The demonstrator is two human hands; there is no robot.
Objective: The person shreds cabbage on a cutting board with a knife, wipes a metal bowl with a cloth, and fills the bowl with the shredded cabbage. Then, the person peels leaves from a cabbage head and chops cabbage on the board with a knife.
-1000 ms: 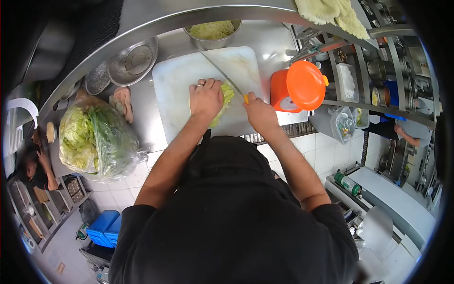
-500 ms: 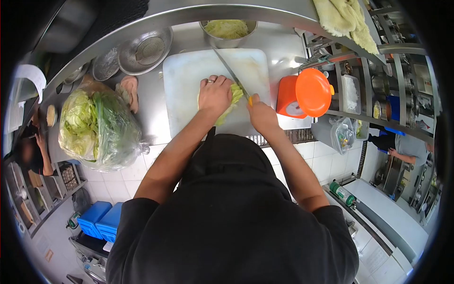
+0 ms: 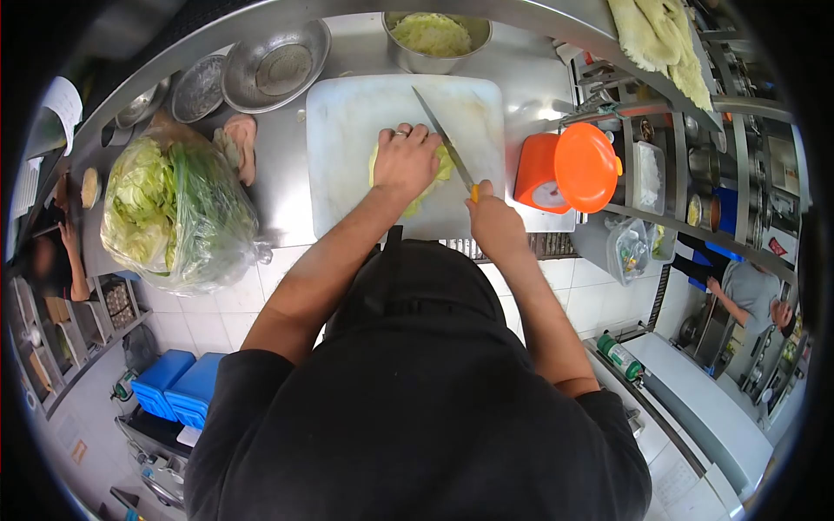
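A white cutting board (image 3: 347, 113) lies on the steel counter in front of me. My left hand (image 3: 407, 162), a ring on one finger, rests with bent fingers on pale green lettuce leaves (image 3: 445, 162), pinning them to the board. Most of the lettuce is hidden under that hand. My right hand (image 3: 498, 221) is wrapped round the yellow handle of a long knife (image 3: 445, 139). The blade points away from me and slants to the left, along the right edge of the lettuce. Beyond the board stands a steel bowl (image 3: 434, 64) of shredded lettuce.
A big clear bag (image 3: 204, 226) of lettuce and green leaves sits at the left. Behind it are metal bowls (image 3: 282, 69). An orange container (image 3: 534, 174) with a round orange lid (image 3: 586, 168) stands right of the board. Other people (image 3: 747, 291) are at both sides.
The view has shifted slightly. The knife's tip now lies a little farther from the bowl, and the blade has moved slightly relative to the lettuce. Both hands keep their hold.
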